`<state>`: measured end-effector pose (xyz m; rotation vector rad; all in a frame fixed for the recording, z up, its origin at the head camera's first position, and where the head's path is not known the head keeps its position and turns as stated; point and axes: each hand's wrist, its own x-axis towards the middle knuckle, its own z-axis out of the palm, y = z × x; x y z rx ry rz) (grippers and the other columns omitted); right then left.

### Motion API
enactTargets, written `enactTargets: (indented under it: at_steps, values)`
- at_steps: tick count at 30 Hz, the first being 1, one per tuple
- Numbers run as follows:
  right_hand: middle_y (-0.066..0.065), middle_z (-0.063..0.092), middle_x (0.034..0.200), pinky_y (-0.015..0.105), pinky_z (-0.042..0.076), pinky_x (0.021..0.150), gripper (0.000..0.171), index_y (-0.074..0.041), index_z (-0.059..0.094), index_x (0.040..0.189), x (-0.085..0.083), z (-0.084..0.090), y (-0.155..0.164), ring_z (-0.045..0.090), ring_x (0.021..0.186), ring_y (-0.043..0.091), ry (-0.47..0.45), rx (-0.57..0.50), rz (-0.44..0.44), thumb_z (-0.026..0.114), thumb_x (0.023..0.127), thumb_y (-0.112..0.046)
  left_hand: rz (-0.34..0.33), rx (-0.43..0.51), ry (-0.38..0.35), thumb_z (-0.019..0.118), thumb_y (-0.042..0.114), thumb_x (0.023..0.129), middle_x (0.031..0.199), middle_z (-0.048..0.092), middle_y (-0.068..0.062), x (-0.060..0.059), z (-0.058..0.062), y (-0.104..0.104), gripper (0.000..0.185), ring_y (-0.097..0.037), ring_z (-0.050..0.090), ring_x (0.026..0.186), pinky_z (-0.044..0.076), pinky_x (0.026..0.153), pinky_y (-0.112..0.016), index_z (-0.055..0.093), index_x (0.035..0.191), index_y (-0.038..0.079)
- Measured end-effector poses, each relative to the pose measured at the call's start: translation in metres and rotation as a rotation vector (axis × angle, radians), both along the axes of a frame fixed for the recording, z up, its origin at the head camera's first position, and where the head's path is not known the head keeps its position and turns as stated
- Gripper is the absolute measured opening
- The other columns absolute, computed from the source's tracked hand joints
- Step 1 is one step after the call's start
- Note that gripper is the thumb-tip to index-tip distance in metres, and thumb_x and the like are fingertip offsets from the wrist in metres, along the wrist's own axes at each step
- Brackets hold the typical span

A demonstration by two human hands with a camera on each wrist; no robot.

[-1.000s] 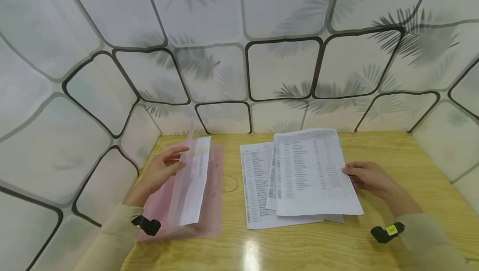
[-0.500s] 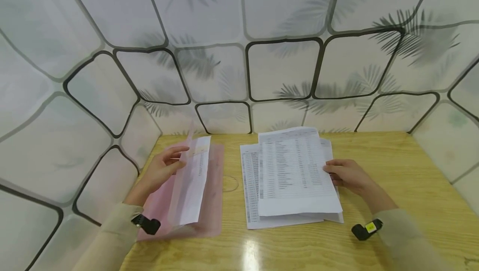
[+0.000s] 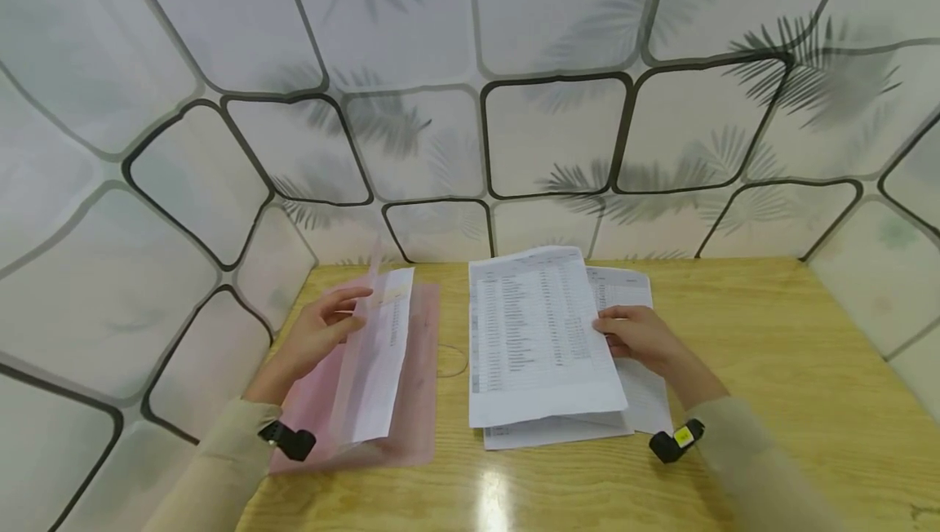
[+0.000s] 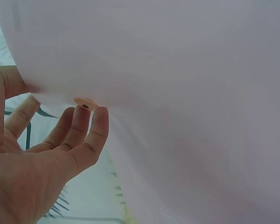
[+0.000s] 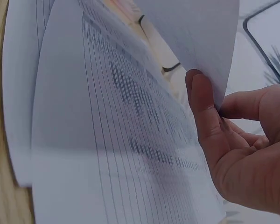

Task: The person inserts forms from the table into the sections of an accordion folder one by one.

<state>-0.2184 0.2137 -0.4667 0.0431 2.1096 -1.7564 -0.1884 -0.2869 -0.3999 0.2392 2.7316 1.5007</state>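
My left hand (image 3: 316, 340) holds up the cover of a translucent pink plastic folder (image 3: 424, 434) at the left of the table. Thumb and fingers sit on the cover's edge, beside a small round snap button (image 4: 86, 103) in the left wrist view. White printed paper (image 3: 383, 377) stands tilted inside the folder, against the raised cover. My right hand (image 3: 637, 336) pinches a printed sheet (image 3: 539, 328) by its right edge, thumb on one face and fingers on the other. That sheet hangs slanted over more printed sheets (image 3: 646, 401) lying on the table, hiding most of them.
A thin loop (image 3: 466, 362), like a rubber band, lies between folder and papers. The wooden table (image 3: 778, 336) meets patterned walls (image 3: 558, 140) at the back and sides. Both wrists carry small black devices (image 3: 667, 446).
My right hand has moved left with the printed sheet, which now covers the left part of the papers and uncovers those at right. My left hand and the folder have stayed put.
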Motion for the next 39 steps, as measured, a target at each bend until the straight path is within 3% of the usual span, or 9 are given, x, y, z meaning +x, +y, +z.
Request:
enactTargets:
  at_steps: [12, 23, 39]
  values:
    - [0.005, 0.075, 0.099, 0.025, 0.060, 0.069, 0.053, 0.015, 0.049, 0.145, -0.005, 0.001, -0.042, 0.072, 0.077, 0.009, 0.008, 0.000, 0.009, 0.062, 0.104, -0.016, -0.007, -0.002, 0.019, 0.066, 0.009, 0.100, 0.137, 0.062, -0.032, 0.000, 0.001, 0.000, 0.046, -0.038, 0.066, 0.114, 0.053, 0.076, -0.031, 0.060, 0.145, 0.005]
    - [0.007, 0.076, 0.095, 0.025, 0.060, 0.067, 0.048, 0.014, 0.054, 0.140, -0.008, 0.003, -0.069, 0.073, 0.076, 0.011, -0.012, -0.037, 0.004, 0.064, 0.102, -0.013, -0.003, -0.018, 0.015, 0.066, 0.009, 0.100, 0.136, 0.063, -0.031, 0.001, 0.002, 0.001, 0.046, -0.037, 0.066, 0.113, 0.052, 0.075, -0.030, 0.060, 0.145, 0.006]
    - [0.020, 0.075, 0.112, 0.027, 0.061, 0.070, 0.047, 0.011, 0.055, 0.142, -0.008, 0.012, -0.099, 0.073, 0.079, 0.013, -0.011, -0.014, -0.005, 0.063, 0.102, -0.013, -0.002, -0.021, 0.008, 0.066, 0.009, 0.100, 0.139, 0.062, -0.031, 0.003, 0.002, 0.005, 0.046, -0.040, 0.068, 0.113, 0.053, 0.077, -0.032, 0.060, 0.146, 0.006]
